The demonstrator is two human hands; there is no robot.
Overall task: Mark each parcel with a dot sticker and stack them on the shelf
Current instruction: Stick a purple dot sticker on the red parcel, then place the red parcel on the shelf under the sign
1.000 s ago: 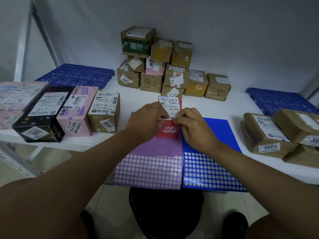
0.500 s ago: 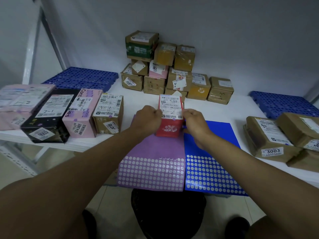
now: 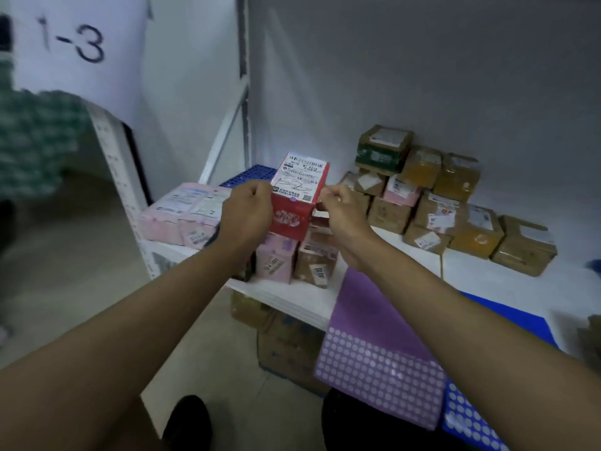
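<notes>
Above the shelf [image 3: 292, 299]'s left front corner, over a row of parcels [image 3: 276, 265], I hold the red parcel [image 3: 294, 203], dot sticker [image 3: 292, 199] on. Left hand [image 3: 245, 216] clamps its side; right hand [image 3: 341, 213], fingers curled together, steadies it. Next: set it down squarely.

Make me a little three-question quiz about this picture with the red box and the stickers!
1. True or false: the red box has a purple dot sticker on it.
2. Which hand grips the red box? A) left hand B) right hand
3. Fill in: the purple sticker sheet hangs over the edge of the white ____.

Key: 1. True. 2. A; the right hand is beside the box, and contact is unclear. 3. shelf.
</notes>
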